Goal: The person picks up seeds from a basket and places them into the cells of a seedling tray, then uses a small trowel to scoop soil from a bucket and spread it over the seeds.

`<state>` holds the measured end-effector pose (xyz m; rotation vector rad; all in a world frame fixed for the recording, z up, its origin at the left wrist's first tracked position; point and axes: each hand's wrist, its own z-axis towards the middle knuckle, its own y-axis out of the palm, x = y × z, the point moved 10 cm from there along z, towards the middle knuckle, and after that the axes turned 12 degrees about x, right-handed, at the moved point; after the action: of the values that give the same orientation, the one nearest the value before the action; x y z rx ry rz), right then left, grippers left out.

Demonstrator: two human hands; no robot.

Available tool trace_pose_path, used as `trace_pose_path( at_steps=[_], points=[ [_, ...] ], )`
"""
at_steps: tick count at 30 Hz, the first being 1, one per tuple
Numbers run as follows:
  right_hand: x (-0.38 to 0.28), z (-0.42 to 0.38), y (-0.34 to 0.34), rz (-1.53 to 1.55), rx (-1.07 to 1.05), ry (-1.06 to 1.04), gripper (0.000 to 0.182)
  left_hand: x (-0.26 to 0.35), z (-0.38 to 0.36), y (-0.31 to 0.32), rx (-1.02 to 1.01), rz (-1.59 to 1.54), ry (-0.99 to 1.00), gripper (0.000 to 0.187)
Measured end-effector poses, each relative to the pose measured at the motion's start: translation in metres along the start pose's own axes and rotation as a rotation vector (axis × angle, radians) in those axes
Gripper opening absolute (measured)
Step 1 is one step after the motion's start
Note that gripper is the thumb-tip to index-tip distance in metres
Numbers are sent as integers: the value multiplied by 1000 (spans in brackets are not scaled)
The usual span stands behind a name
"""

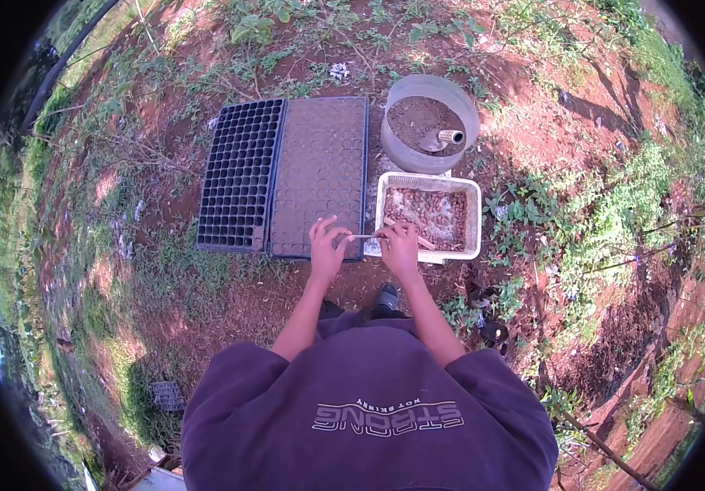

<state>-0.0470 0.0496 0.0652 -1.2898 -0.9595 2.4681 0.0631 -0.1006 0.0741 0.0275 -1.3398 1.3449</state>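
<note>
Between my two hands, a thin pale rod [363,236] is held level near the front edge of the soil-filled seedling tray [320,172]. My left hand [329,245] pinches its left end with thumb and finger, over the tray's front right part. My right hand [400,247] is closed on the other end, beside the front left corner of a cream plastic basket [476,214]. Reddish-brown seeds [442,210] with white powder lie in this basket. A pale wooden strip [426,243] shows in the basket, partly hidden by my right hand.
Left of the filled tray is a black seedling tray [240,173] with empty cells. Behind the basket stands a translucent round tub [395,141] of dark soil, with a metal scoop [436,143] in it. Weeds and reddish ground surround everything.
</note>
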Motion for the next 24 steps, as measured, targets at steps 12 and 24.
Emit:
trace_pose_path(
  at_steps=[12, 24],
  points=[
    [-104, -21, 98, 97, -183, -94, 18, -104, -3, -94, 42, -28, -53, 10],
    [-196, -52, 193, 140, -237, -105, 17, -204, -4, -163, 21, -90, -93, 11]
  ],
)
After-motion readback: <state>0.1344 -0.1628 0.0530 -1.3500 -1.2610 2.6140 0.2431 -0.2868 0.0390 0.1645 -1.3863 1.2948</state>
